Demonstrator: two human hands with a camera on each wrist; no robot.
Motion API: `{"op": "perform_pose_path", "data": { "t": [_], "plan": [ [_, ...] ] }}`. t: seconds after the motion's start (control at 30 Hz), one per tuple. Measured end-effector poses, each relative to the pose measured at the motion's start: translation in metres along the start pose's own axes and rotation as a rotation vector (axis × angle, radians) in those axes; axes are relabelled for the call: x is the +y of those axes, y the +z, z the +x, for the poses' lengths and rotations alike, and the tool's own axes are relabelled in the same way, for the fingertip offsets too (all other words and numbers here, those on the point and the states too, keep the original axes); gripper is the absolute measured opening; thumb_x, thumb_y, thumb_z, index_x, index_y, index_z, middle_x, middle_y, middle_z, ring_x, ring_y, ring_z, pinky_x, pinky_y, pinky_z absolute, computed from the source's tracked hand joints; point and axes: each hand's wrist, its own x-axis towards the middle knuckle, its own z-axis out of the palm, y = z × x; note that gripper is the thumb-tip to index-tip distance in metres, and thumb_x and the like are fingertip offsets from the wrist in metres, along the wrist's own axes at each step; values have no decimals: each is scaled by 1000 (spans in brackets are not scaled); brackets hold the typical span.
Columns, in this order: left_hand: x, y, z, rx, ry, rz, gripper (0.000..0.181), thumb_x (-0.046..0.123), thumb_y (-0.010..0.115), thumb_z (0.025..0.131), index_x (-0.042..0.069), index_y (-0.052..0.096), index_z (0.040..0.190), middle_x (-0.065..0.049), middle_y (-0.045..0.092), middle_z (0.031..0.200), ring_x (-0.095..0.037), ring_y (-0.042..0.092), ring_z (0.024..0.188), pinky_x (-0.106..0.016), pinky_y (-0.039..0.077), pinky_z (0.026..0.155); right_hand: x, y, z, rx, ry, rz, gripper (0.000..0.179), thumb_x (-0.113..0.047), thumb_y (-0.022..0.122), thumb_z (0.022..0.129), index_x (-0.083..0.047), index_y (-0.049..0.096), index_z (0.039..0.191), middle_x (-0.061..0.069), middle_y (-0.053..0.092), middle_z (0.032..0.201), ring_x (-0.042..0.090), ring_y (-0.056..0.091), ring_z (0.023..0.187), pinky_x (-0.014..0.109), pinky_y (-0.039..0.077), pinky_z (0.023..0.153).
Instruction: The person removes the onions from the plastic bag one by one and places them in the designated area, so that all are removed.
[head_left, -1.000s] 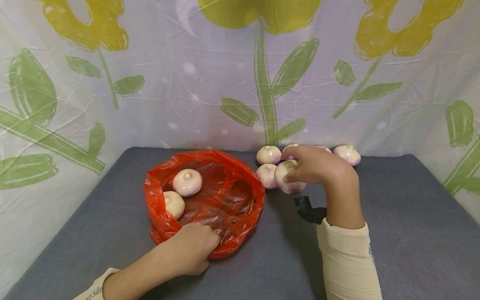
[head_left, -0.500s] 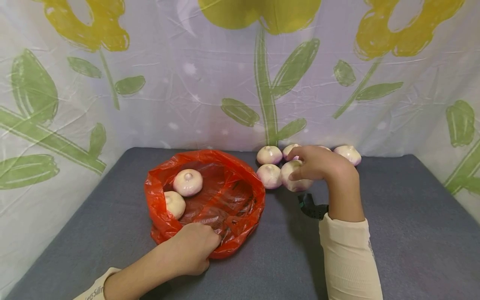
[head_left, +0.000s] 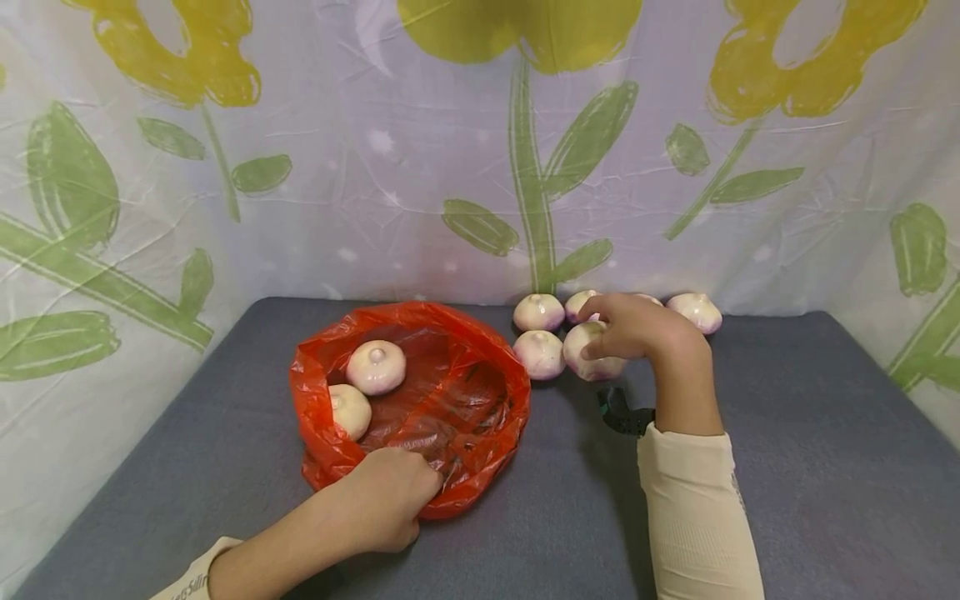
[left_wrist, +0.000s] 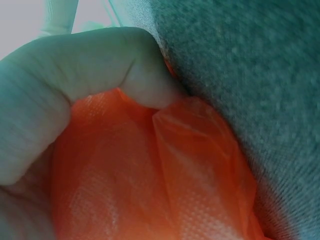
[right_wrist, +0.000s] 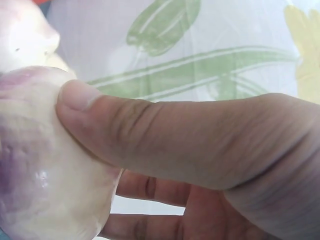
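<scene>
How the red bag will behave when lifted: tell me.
The red bag will likely flop and crumple, since it looks thin and creased. It may sag leftward, as the two bulbs visible inside sit toward its left.

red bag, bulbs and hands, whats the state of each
Red bag: mouth open, two bulbs inside
Left hand: gripping the bag's near rim
Right hand: gripping the held bulb
Held bulb: whole where visible, lift unclear
Loose bulbs: on the grey table, some partly hidden

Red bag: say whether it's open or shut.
Open. The red bag has its rim spread in the head view; two bulbs show inside and the left hand grips the near edge.
</scene>
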Motion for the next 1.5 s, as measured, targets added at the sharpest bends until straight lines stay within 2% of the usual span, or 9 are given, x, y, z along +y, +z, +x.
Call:
{"op": "perform_pose_path", "data": {
  "t": [0.13,0.33,0.5,1.1,1.5],
  "plan": [
    [0,0,0,-4,-3,-1,21,10,82,65,13,68,79,6,52,65,-12,47,60,-37,49,62,5,2,4,-17,22,-19,46,-22,74,84,-6,65,127,8,67,103,28,58,93,46,44,88],
    [0,0,0,10,6,6,21,9,82,64,13,67,79,6,52,65,-12,46,59,-37,49,61,11,4,9,-41,19,13,48,-20,75,84,-2,63,127,16,64,121,32,58,106,49,43,95],
    [0,1,0,22,9,11,21,9,82,63,14,67,78,6,52,64,-12,47,59,-38,49,61,16,6,12,-57,23,44,49,-20,74,85,0,61,128,20,61,127,36,56,113,52,42,98],
    [0,2,0,30,8,17,21,8,80,63,14,66,77,6,51,64,-12,47,58,-38,49,60,25,13,18,-64,29,66,50,-19,70,87,2,59,131,22,59,130,37,54,118,52,39,102],
    [0,2,0,24,7,16,21,8,80,63,13,67,78,6,51,64,-12,46,58,-38,49,61,27,15,20,-48,53,62,51,-18,68,87,0,58,133,23,59,130,38,55,116,53,41,100]
  ]
}}
